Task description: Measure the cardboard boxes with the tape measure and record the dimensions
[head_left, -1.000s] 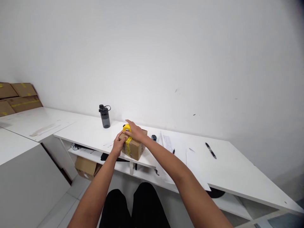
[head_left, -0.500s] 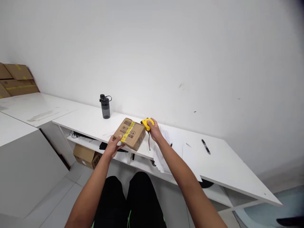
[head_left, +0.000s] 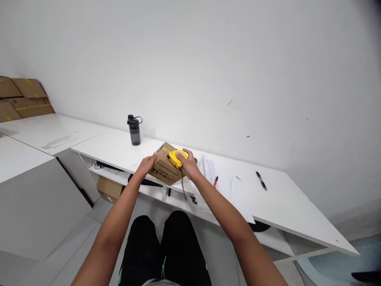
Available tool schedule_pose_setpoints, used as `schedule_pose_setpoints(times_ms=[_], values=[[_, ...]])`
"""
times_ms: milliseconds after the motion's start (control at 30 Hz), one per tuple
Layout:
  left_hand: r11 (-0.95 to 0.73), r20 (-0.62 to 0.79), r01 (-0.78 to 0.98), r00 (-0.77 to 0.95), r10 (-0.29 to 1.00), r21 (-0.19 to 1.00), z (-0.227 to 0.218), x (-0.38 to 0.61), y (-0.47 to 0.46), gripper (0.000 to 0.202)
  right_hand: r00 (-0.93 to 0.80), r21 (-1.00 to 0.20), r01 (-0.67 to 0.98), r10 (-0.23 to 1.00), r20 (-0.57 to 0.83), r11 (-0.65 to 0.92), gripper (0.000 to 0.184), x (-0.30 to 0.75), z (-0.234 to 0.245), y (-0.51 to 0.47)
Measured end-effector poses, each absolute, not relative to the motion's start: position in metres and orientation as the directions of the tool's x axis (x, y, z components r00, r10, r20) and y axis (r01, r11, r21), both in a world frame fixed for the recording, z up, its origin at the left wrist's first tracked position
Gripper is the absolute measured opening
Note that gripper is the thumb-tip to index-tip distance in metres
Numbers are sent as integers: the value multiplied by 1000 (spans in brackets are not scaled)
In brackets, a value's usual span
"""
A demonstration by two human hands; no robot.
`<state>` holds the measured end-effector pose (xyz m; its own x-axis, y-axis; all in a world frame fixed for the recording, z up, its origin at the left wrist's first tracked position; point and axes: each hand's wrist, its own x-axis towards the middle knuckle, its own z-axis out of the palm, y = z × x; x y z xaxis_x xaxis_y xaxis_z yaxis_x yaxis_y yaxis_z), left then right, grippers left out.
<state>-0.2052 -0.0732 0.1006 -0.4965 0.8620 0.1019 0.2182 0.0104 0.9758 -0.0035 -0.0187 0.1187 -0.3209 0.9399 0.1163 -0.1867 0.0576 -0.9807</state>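
White desk (head_left: 113,153); at its front edge, cardboard box (head_left: 163,171), printed side facing us, long axis unclear. Our left hand (head_left: 147,164) grips its left side; our right hand (head_left: 191,165), thumb on top, clasps tape measure (head_left: 177,158) over box, nose pointing left.

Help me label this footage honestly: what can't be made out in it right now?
All in the head view:
Cardboard box: its underside, turned away from the camera.
Yellow tape measure: its markings, too small to read and partly covered by the right hand.
Papers: any writing, too small and faint.
Stacked boxes: how far they extend, cut off by the left edge.
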Motion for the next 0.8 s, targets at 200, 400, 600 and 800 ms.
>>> schedule_pose_setpoints(times_ms=[200, 400, 600, 800], values=[[-175, 299, 305, -430, 852, 936, 117, -174, -79, 54, -260, -979, -63, 944, 203, 193, 84, -11, 125, -16], [-209, 325, 318, -372, 870, 925, 115, -169, -76, 58, -203, -837, 126, 839, 504, 533, 89, -4, 141, -4], [-271, 364, 325, -272, 891, 906, 123, -163, -79, 70, -306, -734, 180, 746, 591, 655, 84, -7, 136, 0], [-281, 372, 348, -232, 899, 895, 132, -159, -85, 61, -389, -651, 231, 682, 620, 723, 78, -7, 134, 1]])
